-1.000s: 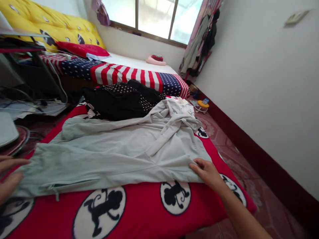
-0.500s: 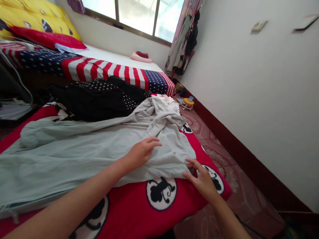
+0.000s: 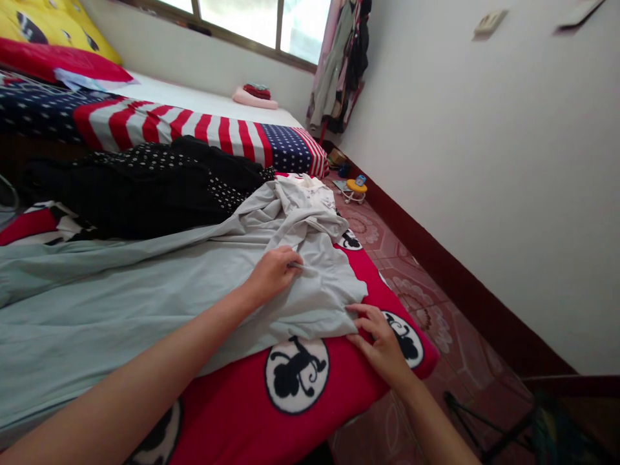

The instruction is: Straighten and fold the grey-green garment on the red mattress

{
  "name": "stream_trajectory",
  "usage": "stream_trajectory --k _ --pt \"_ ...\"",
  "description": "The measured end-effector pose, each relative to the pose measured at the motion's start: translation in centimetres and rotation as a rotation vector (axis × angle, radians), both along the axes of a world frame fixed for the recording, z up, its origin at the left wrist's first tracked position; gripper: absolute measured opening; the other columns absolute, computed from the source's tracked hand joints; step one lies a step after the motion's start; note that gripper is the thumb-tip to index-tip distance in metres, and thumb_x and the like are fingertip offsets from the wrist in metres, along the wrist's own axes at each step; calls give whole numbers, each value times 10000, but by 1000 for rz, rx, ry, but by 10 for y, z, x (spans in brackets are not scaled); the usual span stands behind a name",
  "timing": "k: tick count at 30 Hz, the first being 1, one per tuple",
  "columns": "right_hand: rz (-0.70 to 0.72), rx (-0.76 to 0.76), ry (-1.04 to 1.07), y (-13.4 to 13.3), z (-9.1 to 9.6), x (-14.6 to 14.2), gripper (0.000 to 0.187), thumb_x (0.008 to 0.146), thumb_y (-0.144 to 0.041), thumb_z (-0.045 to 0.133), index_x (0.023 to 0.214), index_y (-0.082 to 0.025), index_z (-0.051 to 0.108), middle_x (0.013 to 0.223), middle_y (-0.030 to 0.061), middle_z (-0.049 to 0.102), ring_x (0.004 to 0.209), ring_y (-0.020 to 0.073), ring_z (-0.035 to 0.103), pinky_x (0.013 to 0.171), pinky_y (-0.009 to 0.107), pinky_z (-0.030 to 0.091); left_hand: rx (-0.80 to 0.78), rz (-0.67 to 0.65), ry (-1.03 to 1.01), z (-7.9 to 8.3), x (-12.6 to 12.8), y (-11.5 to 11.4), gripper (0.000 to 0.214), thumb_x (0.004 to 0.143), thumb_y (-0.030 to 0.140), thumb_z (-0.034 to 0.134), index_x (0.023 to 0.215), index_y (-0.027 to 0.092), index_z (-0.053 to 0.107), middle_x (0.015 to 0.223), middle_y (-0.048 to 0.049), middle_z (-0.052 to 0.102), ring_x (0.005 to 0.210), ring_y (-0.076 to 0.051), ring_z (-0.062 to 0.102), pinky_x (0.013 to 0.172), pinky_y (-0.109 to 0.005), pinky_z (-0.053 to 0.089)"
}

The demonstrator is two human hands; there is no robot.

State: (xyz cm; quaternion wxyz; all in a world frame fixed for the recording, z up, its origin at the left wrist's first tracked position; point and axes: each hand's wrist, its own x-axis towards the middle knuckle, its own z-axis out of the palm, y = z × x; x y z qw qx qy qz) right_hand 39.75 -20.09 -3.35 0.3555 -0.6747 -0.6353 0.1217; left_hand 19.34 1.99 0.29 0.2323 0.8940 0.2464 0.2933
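A pale grey-green garment (image 3: pixel 159 290) lies spread across a red blanket (image 3: pixel 339 381) printed with black monkey circles. My left hand (image 3: pixel 274 274) reaches across it and pinches a fold of the cloth near the bunched-up far end (image 3: pixel 300 206). My right hand (image 3: pixel 382 342) rests at the garment's lower right corner, fingers pressing on its edge. A black polka-dot garment (image 3: pixel 145 187) lies just beyond.
A bed with a stars-and-stripes cover (image 3: pixel 194 126) stands behind, with a red pillow (image 3: pixel 58 64) and folded pink items (image 3: pixel 254 97). Clothes hang (image 3: pixel 339 58) by the window. A small yellow-topped stand (image 3: pixel 356 188) sits on the tiled floor along the white wall (image 3: pixel 484 161).
My left hand swept from the garment's left end to its right part and closed on a fold. My right hand stayed at the corner. The view turned right.
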Motion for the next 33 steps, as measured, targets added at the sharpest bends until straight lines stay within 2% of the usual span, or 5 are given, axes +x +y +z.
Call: stream_trajectory --k 5,10,19,26,33 --pt "-68 48 73 3 3 4 150 910 -332 527 899 -243 647 1037 50 699 1105 240 584 1023 415 383 -47 134 -237 13 -9 -1 84 777 153 596 799 169 675 778 -7 621 678 -132 560 653 -246 447" --pt "-218 -32 156 10 7 -2 244 926 -418 456 871 -214 580 698 -5 600 646 158 554 607 252 412 -5 262 -307 15 -6 4 106 766 109 575 790 160 666 783 -5 607 701 -135 564 674 -246 456" --pt "-421 -215 -316 18 7 -8 249 801 -257 565 1045 -212 556 626 -32 562 583 179 544 595 282 370 1 209 -65 -37 8 2 268 796 36 523 978 174 663 1079 -88 600 970 -215 616 873 -367 517" --pt "-45 202 -401 35 26 -47 283 869 -155 487 1125 -227 583 1246 115 606 1158 260 557 976 441 428 20 31 -36 -21 -27 -50 441 873 110 510 1305 199 513 1479 -144 389 1292 -252 483 1079 -444 418" --pt "310 -49 -447 54 -18 -51 503 952 -369 458 1443 -278 401 1449 92 489 1385 300 378 1086 589 316 117 -19 301 -39 -132 -85 671 873 462 600 1458 235 361 1569 -165 255 1454 -307 218 1147 -545 262"
